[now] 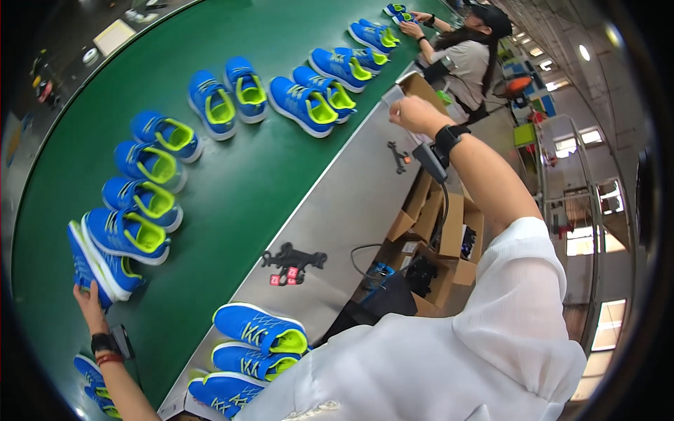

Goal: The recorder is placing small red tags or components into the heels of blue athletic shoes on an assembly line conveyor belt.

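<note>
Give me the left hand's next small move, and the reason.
I'd probably have the left hand ease the blue shoe at its fingertips down flat: it looks tipped, close beside the neighbouring shoe, and the right hand is well away from it.

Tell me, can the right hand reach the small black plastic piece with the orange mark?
Probably yes. The right hand looks close to the black plastic piece on the grey metal ledge, and nothing seems to cover it.
</note>
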The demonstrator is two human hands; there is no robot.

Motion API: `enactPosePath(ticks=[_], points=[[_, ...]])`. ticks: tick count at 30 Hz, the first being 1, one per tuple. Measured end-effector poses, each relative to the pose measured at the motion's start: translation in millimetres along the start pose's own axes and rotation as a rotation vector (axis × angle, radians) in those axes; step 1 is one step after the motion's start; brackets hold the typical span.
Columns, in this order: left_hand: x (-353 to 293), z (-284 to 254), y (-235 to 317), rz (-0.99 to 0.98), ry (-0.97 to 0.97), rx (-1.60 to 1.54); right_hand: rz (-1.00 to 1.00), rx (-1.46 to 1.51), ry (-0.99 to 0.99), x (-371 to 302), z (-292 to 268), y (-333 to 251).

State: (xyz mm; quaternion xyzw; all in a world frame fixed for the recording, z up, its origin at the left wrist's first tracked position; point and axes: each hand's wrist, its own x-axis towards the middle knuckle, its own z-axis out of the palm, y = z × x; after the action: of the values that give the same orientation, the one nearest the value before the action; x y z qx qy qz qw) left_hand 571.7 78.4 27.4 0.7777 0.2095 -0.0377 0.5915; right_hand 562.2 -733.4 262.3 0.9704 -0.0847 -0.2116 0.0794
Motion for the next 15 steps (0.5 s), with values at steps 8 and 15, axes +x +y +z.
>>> enactPosePath(ticks=[8, 15], points=[[-29, -16, -6, 0.112, 0.103, 0.531, 0.248, -0.299, 0.225, -1, -82, 189], [-28, 87, -3, 0.092, 0.305, 0.885, 0.486, -0.417, 0.316, -34, -124, 358]])
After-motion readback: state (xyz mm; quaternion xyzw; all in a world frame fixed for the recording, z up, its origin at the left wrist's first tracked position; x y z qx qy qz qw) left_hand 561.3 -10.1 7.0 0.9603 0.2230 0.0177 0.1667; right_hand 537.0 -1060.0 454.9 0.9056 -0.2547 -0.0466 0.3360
